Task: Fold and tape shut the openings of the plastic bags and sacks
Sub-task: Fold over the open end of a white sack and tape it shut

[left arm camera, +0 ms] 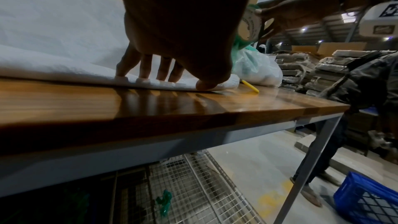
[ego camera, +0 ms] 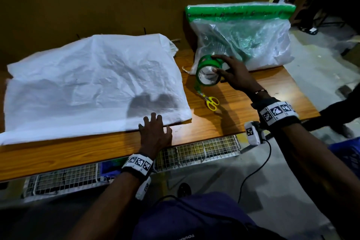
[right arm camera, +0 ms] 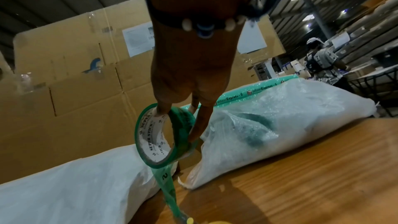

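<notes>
Green tape roll (ego camera: 209, 70), at one o'clock on the counter (ego camera: 253, 91), was gripped by the right hand (ego camera: 235, 76); its dangling strip showed plainly only in the right wrist view. Left hand (ego camera: 154, 132) pressed flat, fingers straight, on the white sack (ego camera: 93, 84) at ten o'clock.

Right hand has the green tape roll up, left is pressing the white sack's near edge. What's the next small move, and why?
Probably carry the tape roll over to the white sack, by the left hand. That hand presses the sack's near edge flat with no tape on it, while the right hand grips the roll with a loose strip hanging. The clear bag looks taped already.
</notes>
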`<state>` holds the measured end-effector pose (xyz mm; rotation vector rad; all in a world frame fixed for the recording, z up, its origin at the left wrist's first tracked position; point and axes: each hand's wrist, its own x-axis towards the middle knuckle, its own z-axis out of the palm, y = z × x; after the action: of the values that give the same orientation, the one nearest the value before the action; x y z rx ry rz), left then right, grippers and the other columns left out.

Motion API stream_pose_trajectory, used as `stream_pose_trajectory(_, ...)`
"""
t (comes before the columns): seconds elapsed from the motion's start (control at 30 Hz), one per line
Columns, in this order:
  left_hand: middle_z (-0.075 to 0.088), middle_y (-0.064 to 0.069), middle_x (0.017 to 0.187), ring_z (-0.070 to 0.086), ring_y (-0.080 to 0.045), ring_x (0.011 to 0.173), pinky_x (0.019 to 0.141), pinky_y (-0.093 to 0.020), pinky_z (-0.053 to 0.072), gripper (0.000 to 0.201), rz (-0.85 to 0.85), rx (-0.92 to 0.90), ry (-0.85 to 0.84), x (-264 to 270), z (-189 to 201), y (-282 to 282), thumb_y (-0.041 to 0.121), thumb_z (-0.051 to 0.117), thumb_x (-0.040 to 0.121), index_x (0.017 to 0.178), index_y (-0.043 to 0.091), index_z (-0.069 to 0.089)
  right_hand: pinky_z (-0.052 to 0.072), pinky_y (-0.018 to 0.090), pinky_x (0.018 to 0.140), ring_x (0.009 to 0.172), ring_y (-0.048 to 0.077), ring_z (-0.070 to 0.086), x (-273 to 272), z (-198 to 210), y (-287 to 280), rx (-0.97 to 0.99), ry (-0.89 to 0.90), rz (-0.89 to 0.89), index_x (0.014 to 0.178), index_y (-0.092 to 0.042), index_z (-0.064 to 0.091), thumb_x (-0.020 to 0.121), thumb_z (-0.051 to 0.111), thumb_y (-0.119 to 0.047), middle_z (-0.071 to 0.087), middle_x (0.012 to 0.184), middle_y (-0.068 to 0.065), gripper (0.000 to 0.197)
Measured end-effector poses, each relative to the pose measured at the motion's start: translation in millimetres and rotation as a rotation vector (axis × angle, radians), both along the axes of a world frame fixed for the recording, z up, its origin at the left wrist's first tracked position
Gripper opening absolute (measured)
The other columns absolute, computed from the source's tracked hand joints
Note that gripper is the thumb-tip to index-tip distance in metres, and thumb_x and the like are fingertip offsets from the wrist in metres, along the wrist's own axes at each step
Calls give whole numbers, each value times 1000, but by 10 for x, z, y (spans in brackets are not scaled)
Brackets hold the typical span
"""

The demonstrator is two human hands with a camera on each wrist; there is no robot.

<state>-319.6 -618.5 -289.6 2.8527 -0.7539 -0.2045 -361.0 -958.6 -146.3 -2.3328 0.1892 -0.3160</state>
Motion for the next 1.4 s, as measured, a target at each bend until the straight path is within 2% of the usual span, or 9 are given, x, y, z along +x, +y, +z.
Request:
stream_pose_trajectory(0.17,45,-16,144,46,-42,123,96,-57,45,67,30,3,-25,-23,-22,-55,59,48,91,139,12,50,66,51,68,81,26,77,-21,-21,246,152,5,-41,141,-30,58,101,67,-43,54,124,21,43)
stream_pose_trajectory(0.47,47,-20,142,42,-45,128,108,-62,38,62,-25,-167,-64,73,-107,60,53,52,92,139,12,52,66,42,68,70,22,76,-69,464,585,194,-42,-18,137,-28,63,100,69,-46,64,108,18,42)
stream_pose_trajectory(0.63,56,-18,138,45,-38,135,118,-39,30,63,79,-539,74,164,-320,173,57,57,86,126,10,69,66,48,67,67,25,77,153,420,961,283,-33,14,131,-30,66,98,72,-45,66,99,18,37)
stream_pose_trajectory(0.8,67,-11,122,60,-30,119,104,-48,43,53,203,-721,116,216,-321,90,65,67,81,109,22,80,66,46,67,63,30,76,454,391,1321,398,-5,35,133,-23,64,100,71,-41,65,90,17,38)
stream_pose_trajectory(0.97,78,-1,101,76,-8,95,83,-35,63,98,552,-1052,498,241,-169,-81,58,100,53,129,11,59,66,50,74,68,37,76,724,286,1497,502,46,30,135,-21,60,100,70,-41,71,91,20,42)
stream_pose_trajectory(1.07,77,3,107,74,-18,104,90,-47,62,96,589,-988,527,397,-520,-72,79,93,43,122,39,58,65,53,76,70,39,76,835,184,1502,549,64,35,136,-24,59,99,70,-44,72,99,22,43)
stream_pose_trajectory(1.13,76,13,105,69,-20,115,99,-44,58,77,540,-917,482,418,-585,-39,72,93,53,116,43,60,66,51,77,72,36,77,861,135,1463,549,64,31,136,-26,59,100,69,-45,71,103,22,42)
stream_pose_trajectory(1.3,65,-2,121,58,23,95,82,-3,44,54,236,-799,474,345,-164,248,21,90,81,122,-8,68,66,43,75,77,31,78,790,-92,1197,499,107,38,148,-27,51,105,60,-43,65,121,20,46)
stream_pose_trajectory(1.4,59,-5,145,54,3,121,96,-14,40,33,66,-628,426,502,-167,525,36,87,82,81,5,77,64,49,85,93,35,77,652,-343,1053,563,180,76,156,-27,45,107,58,-40,59,133,15,53)
